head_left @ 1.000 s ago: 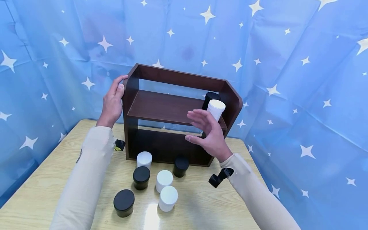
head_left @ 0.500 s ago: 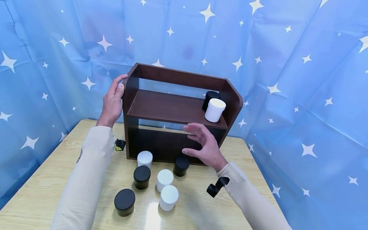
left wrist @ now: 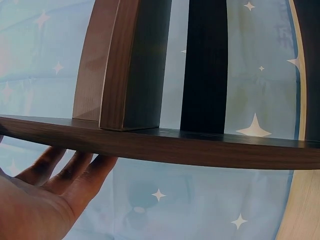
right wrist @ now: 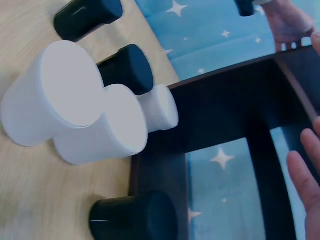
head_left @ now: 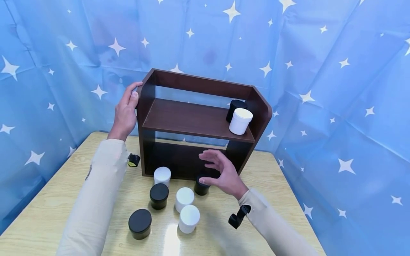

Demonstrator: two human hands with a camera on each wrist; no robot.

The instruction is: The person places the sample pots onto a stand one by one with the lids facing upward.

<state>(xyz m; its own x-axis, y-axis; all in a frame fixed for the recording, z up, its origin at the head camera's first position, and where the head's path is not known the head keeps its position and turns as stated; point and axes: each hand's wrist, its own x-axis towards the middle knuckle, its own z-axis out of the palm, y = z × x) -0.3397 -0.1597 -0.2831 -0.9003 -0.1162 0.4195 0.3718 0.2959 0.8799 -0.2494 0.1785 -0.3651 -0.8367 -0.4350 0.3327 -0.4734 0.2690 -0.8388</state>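
Note:
A dark brown two-tier wooden shelf (head_left: pixel 189 115) stands on the table. My left hand (head_left: pixel 125 113) touches the outside of its left side panel (left wrist: pixel 210 152) with extended fingers. My right hand (head_left: pixel 225 177) holds nothing; its fingers are spread and slightly bent, with the thumb overlapping a black lidded jar (head_left: pixel 201 189) by the shelf's base. On the upper board, at the right end, a white jar (head_left: pixel 240 122) stands before another black jar (head_left: pixel 235 106). Several more jars stand upright in front of the shelf, among them a white one (head_left: pixel 189 218) and a wide black one (head_left: pixel 140 223).
The light wooden table (head_left: pixel 77 185) carries everything. Behind it and to the right hangs a blue curtain (head_left: pixel 205 42) with white stars. Another white jar (head_left: pixel 162 176) is close to the shelf's lower front edge, with a black jar (head_left: pixel 158 195) just nearer.
My right hand has moved down and left, away from the white jar on the upper board to the black jar by the base. My left hand stays at the side panel.

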